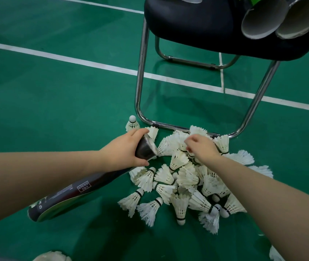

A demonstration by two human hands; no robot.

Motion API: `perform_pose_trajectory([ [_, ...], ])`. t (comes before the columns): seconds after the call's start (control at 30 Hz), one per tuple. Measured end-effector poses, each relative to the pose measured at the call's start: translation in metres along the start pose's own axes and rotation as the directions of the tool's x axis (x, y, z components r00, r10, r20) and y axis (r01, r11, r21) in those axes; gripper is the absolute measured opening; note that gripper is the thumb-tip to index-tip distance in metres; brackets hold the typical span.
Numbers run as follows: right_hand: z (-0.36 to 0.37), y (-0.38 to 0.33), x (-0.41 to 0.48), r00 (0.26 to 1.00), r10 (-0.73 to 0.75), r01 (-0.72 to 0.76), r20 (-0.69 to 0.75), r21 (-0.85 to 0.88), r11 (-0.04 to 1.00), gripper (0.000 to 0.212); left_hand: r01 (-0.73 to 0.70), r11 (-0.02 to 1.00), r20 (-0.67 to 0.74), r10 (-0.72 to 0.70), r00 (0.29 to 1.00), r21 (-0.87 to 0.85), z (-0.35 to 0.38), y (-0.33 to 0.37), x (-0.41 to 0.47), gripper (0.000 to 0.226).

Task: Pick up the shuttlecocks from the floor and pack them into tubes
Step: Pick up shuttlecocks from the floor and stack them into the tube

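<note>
Tube of dark cylindrical cardboard (70, 194) is gripped by the left hand (123, 149) near its open mouth, aimed at the heap of white feather shuttlecocks (183, 178) on the green floor (55, 102), likely to shorten transfers, while the right hand (200, 147) pinches one there.

left hand (125, 149) grips tube (86, 188) | right hand (200, 147) palm down, fingers curled

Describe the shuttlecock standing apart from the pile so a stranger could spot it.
Find the black chair and follow its chrome leg down to the floor bend nearest the left hand. Just outside that bend stands one shuttlecock. Unlike the jumbled pile, it is alone and upright, feathers down, white cork up.
</note>
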State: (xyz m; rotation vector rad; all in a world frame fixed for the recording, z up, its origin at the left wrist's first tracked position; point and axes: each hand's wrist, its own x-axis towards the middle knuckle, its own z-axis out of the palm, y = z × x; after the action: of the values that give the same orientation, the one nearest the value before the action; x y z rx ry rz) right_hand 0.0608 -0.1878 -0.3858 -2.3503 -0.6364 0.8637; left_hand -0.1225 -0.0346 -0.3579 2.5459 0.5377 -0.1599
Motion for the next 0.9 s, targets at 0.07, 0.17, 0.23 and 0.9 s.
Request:
perform_pose_trajectory([
  [0.07,0.014,0.015,0.002,0.994,-0.034,0.057,0.1,-0.239,0.969,0.027,0.015,1.0,0.022,-0.016,1.0,0.015,0.001,-0.007,-0.002,0.094],
  [0.17,0.036,0.026,0.003,0.976,-0.143,0.203,0.163,-0.46,0.864,0.045,0.029,0.999,0.048,-0.03,0.998,0.022,0.004,-0.015,0.0,0.093],
  [0.23,0.045,0.026,0.005,0.97,-0.188,0.242,0.154,-0.561,0.791,0.053,0.034,0.999,0.059,-0.036,0.998,0.031,0.007,-0.016,0.005,0.093],
  [0.9,0.029,-0.017,0.002,0.925,-0.205,0.285,-0.321,0.228,0.931,0.021,0.018,0.999,0.07,-0.02,0.997,0.038,0.012,-0.007,0.02,0.097],
])
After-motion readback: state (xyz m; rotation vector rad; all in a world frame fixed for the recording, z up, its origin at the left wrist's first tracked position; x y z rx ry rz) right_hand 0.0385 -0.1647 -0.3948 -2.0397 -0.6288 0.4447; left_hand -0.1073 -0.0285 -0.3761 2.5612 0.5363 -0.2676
